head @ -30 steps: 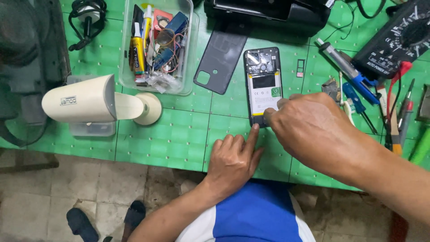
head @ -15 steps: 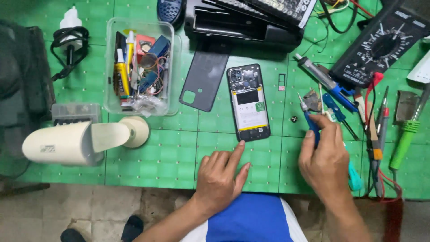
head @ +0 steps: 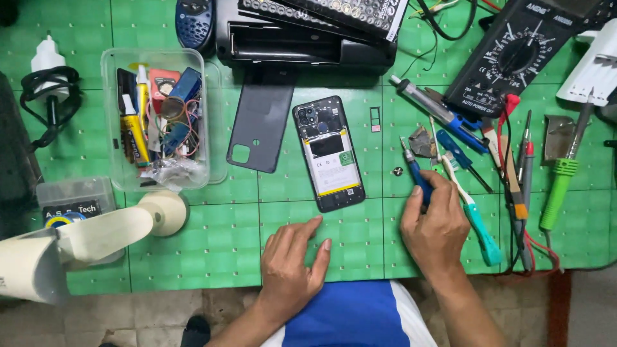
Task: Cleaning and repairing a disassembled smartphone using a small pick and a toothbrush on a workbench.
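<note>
Head view | right hand (head: 437, 228) grips blue screwdriver (head: 414, 170), tip up | left hand (head: 292, 260) flat, fingers spread on green surface (head: 193, 257) | opened phone (head: 329, 154) just beyond

The right hand (head: 437, 225) has left the opened phone (head: 329, 154) and moved to the right of the frame, where it now grips a blue screwdriver (head: 414, 172). The left hand (head: 292, 266) has spread flat on the surface (head: 212, 244).

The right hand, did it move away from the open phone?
Yes. The right hand left the opened phone and went rightward to the tools, where it now grips a blue screwdriver.
</note>
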